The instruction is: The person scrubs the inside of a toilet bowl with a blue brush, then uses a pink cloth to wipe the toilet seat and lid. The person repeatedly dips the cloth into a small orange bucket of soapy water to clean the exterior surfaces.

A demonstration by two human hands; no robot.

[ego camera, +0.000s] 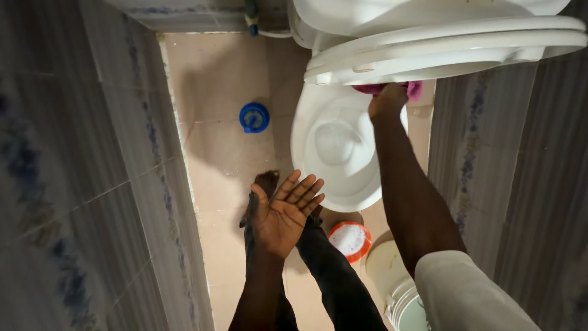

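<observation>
From the head view I look straight down into a narrow tiled bathroom. My right hand [387, 101] is stretched out toward twelve o'clock, pressed onto a pink cloth [411, 90] at the back rim of the white toilet bowl [334, 159], just under the raised seat and lid [447, 52]. The fingers of that hand are bunched over the cloth, which peeks out on both sides of them; how tightly they close I cannot tell, since the seat hides their tips. The cloth touches the rim at about one o'clock of the bowl.

My left hand [283, 214] hovers free at about seven o'clock of the bowl, palm up, fingers [303, 190] spread apart and holding nothing. Below it I see my dark trouser leg [334, 282] and a bare foot [263, 184] on the beige floor [214, 92].

A round blue item [254, 117] sits on the floor at nine o'clock of the bowl, well apart from it. An orange-rimmed tub of white stuff [350, 240] stands at six o'clock, just beside the bowl's front edge. A pale bucket [392, 276] is near it, at five o'clock, partly behind my right sleeve [465, 294].
</observation>
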